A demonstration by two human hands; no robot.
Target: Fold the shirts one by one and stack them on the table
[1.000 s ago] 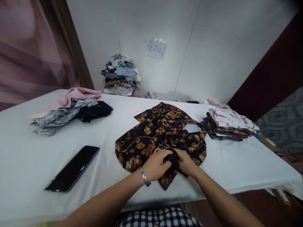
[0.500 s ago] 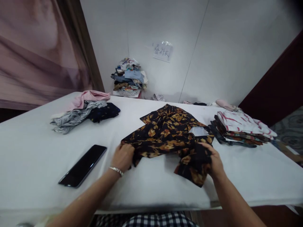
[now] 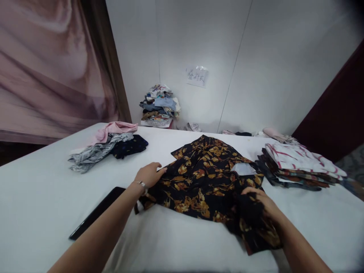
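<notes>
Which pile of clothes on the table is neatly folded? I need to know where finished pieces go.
The stack at the right, topped by a white shirt with red stripes, lies flat and layered. The pile at the left, pink, grey and dark pieces, is crumpled.

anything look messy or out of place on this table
Mainly the black floral shirt: it lies rumpled and askew, one corner bunched under the right hand. The left hand rests on its other edge. A black phone sits among the laundry, partly hidden by the left forearm.
</notes>
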